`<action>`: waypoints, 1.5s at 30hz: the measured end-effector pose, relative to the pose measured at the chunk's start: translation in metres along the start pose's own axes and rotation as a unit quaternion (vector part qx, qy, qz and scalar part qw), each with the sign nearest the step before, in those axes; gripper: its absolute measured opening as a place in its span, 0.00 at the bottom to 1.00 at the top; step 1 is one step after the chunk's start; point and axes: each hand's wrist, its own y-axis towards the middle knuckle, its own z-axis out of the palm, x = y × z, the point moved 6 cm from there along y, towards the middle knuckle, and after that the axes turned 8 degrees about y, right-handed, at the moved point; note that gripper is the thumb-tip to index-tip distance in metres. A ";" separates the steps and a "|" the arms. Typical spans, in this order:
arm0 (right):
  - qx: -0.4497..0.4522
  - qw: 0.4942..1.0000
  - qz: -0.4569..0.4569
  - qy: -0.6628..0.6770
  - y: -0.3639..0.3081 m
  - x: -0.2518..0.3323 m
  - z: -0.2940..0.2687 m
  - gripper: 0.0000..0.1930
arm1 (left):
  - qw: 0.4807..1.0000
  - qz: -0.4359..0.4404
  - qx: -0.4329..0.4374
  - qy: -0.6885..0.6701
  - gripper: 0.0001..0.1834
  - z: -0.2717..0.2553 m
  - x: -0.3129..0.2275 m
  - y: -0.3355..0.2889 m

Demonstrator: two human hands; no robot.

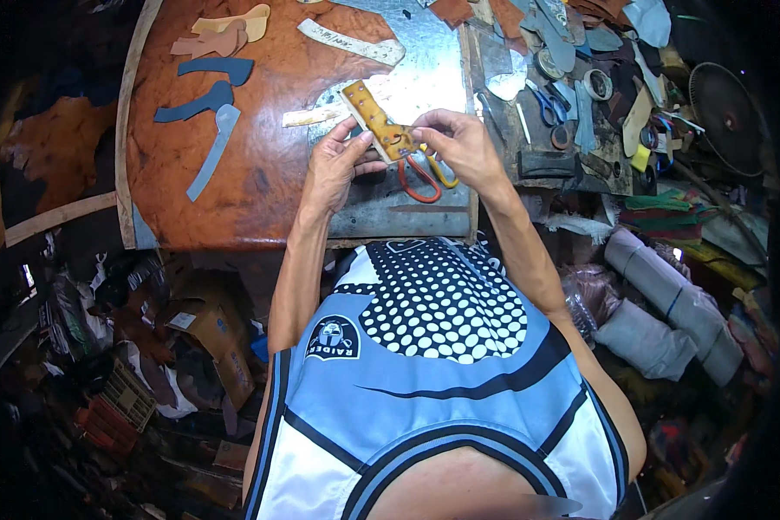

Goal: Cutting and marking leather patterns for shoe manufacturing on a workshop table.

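Note:
Between my two hands, over the near part of the table, is a tilted yellow-brown L-shaped piece (pixel 367 109) dotted with small studs or holes. My left hand (pixel 334 166) grips it along its left edge, with the thumb on top and the fingers beneath. The fingertips of my right hand (pixel 466 149) are pinched at its right end; whether they hold anything else is hidden. Just below the piece lies a pair of scissors with red and yellow handles (pixel 421 198), its blades out of sight. A pale strip (pixel 308 117) rests to the left of the piece.
Brown leather (pixel 178 173) covers the table's left side, bearing blue cut pieces (pixel 204 102), tan pieces (pixel 225 36) and a marked white template (pixel 348 42). At right are blue-handled scissors (pixel 548 106), a tape roll (pixel 598 84), many scraps and a fan (pixel 726 117). Wrapped rolls (pixel 667 282) stand below.

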 end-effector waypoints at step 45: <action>0.007 0.973 -0.095 0.212 -0.029 0.002 0.011 0.23 | 0.997 0.048 0.000 -0.054 0.19 0.018 -0.024 -0.004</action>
